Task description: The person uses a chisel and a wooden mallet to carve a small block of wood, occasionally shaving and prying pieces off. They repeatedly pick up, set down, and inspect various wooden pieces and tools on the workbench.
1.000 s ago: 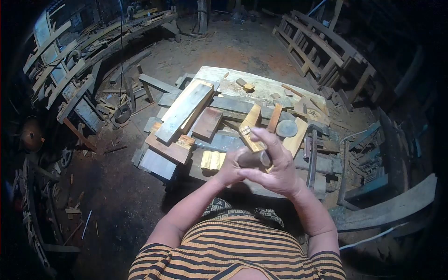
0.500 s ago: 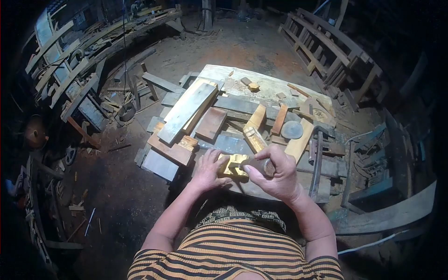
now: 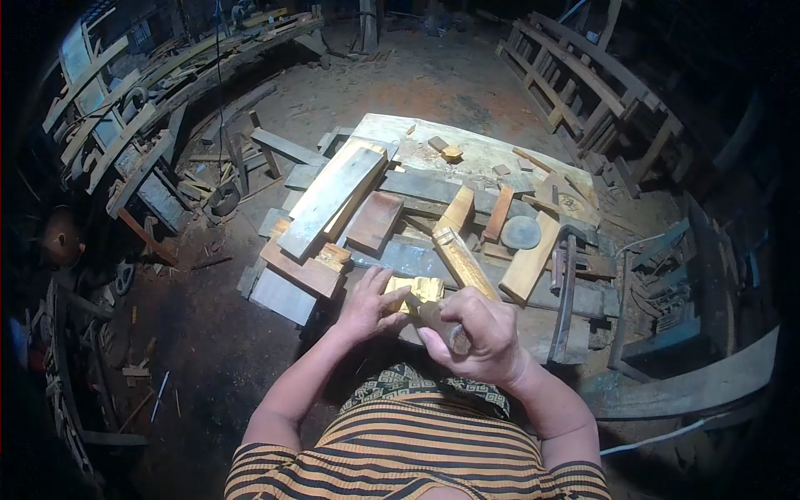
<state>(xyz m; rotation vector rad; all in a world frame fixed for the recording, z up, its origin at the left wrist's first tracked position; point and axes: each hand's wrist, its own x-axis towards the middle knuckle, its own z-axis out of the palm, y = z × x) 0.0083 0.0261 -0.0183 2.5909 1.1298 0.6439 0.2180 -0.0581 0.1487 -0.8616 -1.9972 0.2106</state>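
Observation:
A small carved block of yellow wood (image 3: 425, 288) lies near the front edge of the workbench (image 3: 533, 329). My left hand (image 3: 367, 307) grips its left end, fingers on top and thumb along the near side. In my right hand (image 3: 487, 333) is a chisel (image 3: 442, 323), the fist wrapped around its thick wooden handle. The blade points left toward the block's near edge, close to my left fingertips; its very tip is hard to make out. Just beyond the block lies a longer carved wooden piece (image 3: 467, 265).
Stacked boards (image 3: 333, 200) stand on the bench's left side. A round grey disc (image 3: 522, 232) and a long dark clamp-like tool (image 3: 567, 292) lie to the right. Wood scraps (image 3: 450, 154) are scattered at the back. Timber racks (image 3: 575, 75) border the floor.
My right hand has swung the chisel handle down and left, nearer my body. The blade has shifted from atop the block to its near left edge. My left hand stays on the block.

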